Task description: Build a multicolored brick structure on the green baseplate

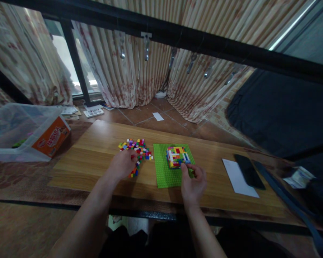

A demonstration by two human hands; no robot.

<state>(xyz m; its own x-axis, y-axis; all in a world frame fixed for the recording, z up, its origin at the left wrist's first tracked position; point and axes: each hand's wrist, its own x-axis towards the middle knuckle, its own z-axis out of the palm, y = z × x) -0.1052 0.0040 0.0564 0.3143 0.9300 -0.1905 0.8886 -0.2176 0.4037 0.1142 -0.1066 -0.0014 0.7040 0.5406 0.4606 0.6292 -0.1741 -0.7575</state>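
Observation:
A green baseplate point(164, 175) lies on the low wooden table point(91, 157). On it stands a square block built of many coloured small bricks point(177, 156). To its left is a loose pile of coloured bricks point(140, 148). My left hand point(123, 165) rests palm down on the near edge of that pile, fingers curled over bricks; what they hold is hidden. My right hand point(193, 182) sits at the built block's near right corner, thumb and forefinger pinched against it.
A white sheet point(238, 179) and a dark phone point(249, 171) lie on the table's right part. A clear plastic bin point(16, 132) with an orange box point(51, 138) stands at the left. Curtains point(140, 71) hang behind, with papers point(93, 112) on the tiled floor.

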